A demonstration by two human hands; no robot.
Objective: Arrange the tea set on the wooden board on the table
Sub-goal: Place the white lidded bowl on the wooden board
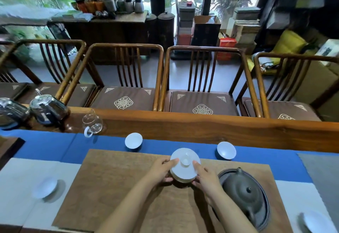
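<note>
A white lidded gaiwan (pixel 185 165) is over the far middle of the wooden board (pixel 119 187). My left hand (pixel 161 170) grips its left side and my right hand (pixel 205 176) grips its right side. A dark clay teapot (pixel 244 190) rests in a dark round tray (pixel 264 212) at the board's right end. Two white cups stand on the blue runner (pixel 45 146) beyond the board, one cup (pixel 133 140) at left and another cup (pixel 226 150) at right. A glass pitcher (pixel 92 122) stands further left.
A white saucer (pixel 45 187) lies on the white cloth at left, another white saucer (pixel 314 221) at the lower right. Two steel kettles (pixel 47 109) stand at the table's far left. Wooden chairs (pixel 126 78) line the table's far side.
</note>
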